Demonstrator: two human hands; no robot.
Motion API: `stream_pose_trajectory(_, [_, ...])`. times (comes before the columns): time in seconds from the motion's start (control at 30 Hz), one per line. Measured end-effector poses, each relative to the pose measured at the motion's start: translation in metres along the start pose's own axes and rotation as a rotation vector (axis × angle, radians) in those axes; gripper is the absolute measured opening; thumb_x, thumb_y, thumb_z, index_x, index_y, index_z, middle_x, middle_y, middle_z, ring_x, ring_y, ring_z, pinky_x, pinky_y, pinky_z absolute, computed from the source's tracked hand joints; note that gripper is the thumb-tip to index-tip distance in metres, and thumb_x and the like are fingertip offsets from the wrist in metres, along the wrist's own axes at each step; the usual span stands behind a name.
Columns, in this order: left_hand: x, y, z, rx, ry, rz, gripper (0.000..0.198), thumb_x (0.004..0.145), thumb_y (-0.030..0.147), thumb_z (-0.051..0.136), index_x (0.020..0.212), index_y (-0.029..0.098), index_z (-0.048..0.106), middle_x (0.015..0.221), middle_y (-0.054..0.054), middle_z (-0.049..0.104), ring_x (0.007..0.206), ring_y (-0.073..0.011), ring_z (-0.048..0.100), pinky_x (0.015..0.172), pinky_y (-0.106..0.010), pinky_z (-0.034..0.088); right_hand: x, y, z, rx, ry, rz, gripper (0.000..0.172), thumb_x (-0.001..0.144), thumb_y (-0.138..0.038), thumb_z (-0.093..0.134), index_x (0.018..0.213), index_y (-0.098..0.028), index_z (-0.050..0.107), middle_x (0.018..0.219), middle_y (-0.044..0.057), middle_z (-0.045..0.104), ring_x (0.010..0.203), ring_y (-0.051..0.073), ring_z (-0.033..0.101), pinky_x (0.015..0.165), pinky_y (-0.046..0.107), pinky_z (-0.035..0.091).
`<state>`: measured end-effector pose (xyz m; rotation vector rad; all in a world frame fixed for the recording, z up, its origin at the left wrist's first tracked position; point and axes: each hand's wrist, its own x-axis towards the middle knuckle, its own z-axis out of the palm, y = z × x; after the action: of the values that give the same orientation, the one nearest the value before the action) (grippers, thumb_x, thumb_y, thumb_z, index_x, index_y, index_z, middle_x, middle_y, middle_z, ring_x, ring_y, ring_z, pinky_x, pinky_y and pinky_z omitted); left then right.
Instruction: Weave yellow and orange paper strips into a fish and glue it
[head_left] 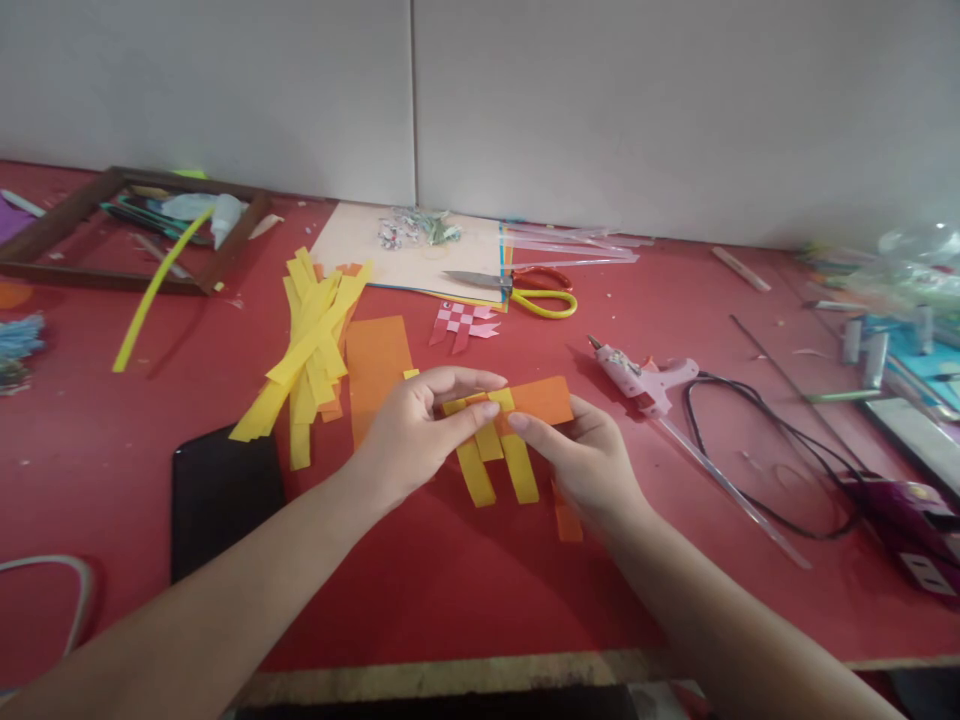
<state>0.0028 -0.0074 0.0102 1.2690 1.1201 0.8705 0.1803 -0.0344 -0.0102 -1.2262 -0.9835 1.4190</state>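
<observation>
Between my two hands is a small woven piece of paper strips, with an orange strip (546, 400) running sideways and yellow strips (520, 468) hanging down from it. My left hand (420, 425) pinches its left part, thumb in front and fingers behind. At the right, my right hand (581, 450) grips the orange strip between thumb and fingers. An orange paper sheet (377, 365) lies behind my left hand. Left of it is a heap of loose yellow strips (311, 335) with some orange among them. A pink checkered paper fish (461, 322) lies just beyond my hands.
Scissors (525, 288) rest partly on a stack of pale paper (360, 245). To the right are a pink glue gun (641, 375), its cord and a purple power strip (904, 520). A black phone (225, 495) and a wooden frame (105, 272) holding tools are at left.
</observation>
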Motion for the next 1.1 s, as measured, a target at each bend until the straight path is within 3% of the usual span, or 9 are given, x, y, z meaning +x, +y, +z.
stream_pose_trajectory(0.1, [0.000,0.000,0.000,-0.018,0.010,-0.070,0.047,0.080,0.041,0.075,0.124,0.032,0.062,0.110,-0.003,0.072,0.104,-0.0221,0.064,0.091,-0.036,0.047,0.000,0.001,-0.001,-0.088,0.013,-0.040,0.022,0.076,-0.037,0.079,0.092,-0.023,0.073,0.089,0.004,0.078,0.079,0.021,0.073,0.070,0.033,0.060])
stream_pose_trajectory(0.17, [0.000,-0.001,0.002,-0.127,0.005,-0.121,0.060,0.080,0.046,0.074,0.134,0.033,0.053,0.114,-0.004,0.071,0.107,-0.0221,0.063,0.093,-0.037,0.047,0.000,0.000,-0.003,-0.211,0.080,-0.165,0.018,0.080,-0.036,0.075,0.093,-0.023,0.072,0.087,0.004,0.077,0.077,0.020,0.072,0.067,0.033,0.059])
stream_pose_trajectory(0.27, [0.000,-0.002,0.004,-0.344,0.050,-0.172,0.052,0.083,0.047,0.071,0.130,0.030,0.055,0.131,-0.004,0.063,0.119,-0.0195,0.058,0.101,-0.033,0.044,0.001,-0.005,-0.008,-0.567,0.237,-0.617,0.003,0.082,-0.024,0.072,0.084,-0.023,0.069,0.076,0.001,0.072,0.067,0.016,0.067,0.061,0.030,0.054])
stream_pose_trajectory(0.3, [0.001,-0.002,0.005,-0.422,0.065,-0.210,0.047,0.084,0.046,0.071,0.125,0.028,0.058,0.132,-0.004,0.062,0.118,-0.0191,0.058,0.101,-0.033,0.045,0.002,-0.007,-0.010,-0.691,0.257,-0.804,0.006,0.081,-0.019,0.072,0.082,-0.023,0.068,0.073,0.000,0.070,0.066,0.016,0.064,0.061,0.030,0.053])
stream_pose_trajectory(0.37, [0.002,-0.002,0.005,-0.581,0.048,-0.330,0.035,0.084,0.042,0.071,0.112,0.023,0.063,0.121,-0.006,0.066,0.109,-0.0197,0.064,0.094,-0.034,0.051,0.004,-0.012,-0.015,-0.874,0.244,-1.112,0.015,0.077,-0.011,0.072,0.082,-0.023,0.066,0.073,0.001,0.067,0.068,0.017,0.062,0.065,0.032,0.052])
stream_pose_trajectory(0.43, [0.003,0.000,0.005,-0.708,-0.026,-0.457,0.025,0.087,0.039,0.069,0.098,0.018,0.064,0.103,-0.008,0.071,0.094,-0.0198,0.069,0.085,-0.034,0.055,0.005,-0.015,-0.018,-0.990,0.224,-1.261,0.021,0.076,-0.007,0.071,0.087,-0.024,0.066,0.075,0.002,0.068,0.072,0.019,0.062,0.069,0.035,0.052])
stream_pose_trajectory(0.57, [0.005,0.006,0.005,-0.796,-0.136,-0.549,0.021,0.095,0.030,0.057,0.084,0.013,0.064,0.080,-0.006,0.071,0.076,-0.0160,0.070,0.078,-0.031,0.058,0.005,-0.013,-0.019,-1.100,0.187,-1.314,0.025,0.077,-0.004,0.068,0.091,-0.025,0.066,0.079,0.002,0.069,0.079,0.021,0.060,0.072,0.037,0.050])
stream_pose_trajectory(0.8, [0.002,0.004,0.004,-0.795,-0.175,-0.427,0.016,0.091,0.014,0.058,0.076,0.014,0.063,0.065,0.000,0.064,0.060,-0.0096,0.062,0.062,-0.021,0.053,0.005,-0.005,-0.010,-1.112,0.093,-1.292,0.020,0.081,-0.007,0.066,0.087,-0.025,0.069,0.089,0.003,0.068,0.089,0.021,0.057,0.079,0.037,0.049])
stream_pose_trajectory(1.1, [0.001,-0.002,0.004,-0.647,-0.175,-0.333,0.018,0.079,0.031,0.076,0.079,0.018,0.064,0.072,0.002,0.065,0.066,-0.0093,0.060,0.067,-0.023,0.050,0.008,-0.005,-0.008,-1.185,0.146,-1.262,0.038,0.075,0.001,0.058,0.090,-0.031,0.070,0.102,0.002,0.066,0.099,0.023,0.055,0.084,0.039,0.048])
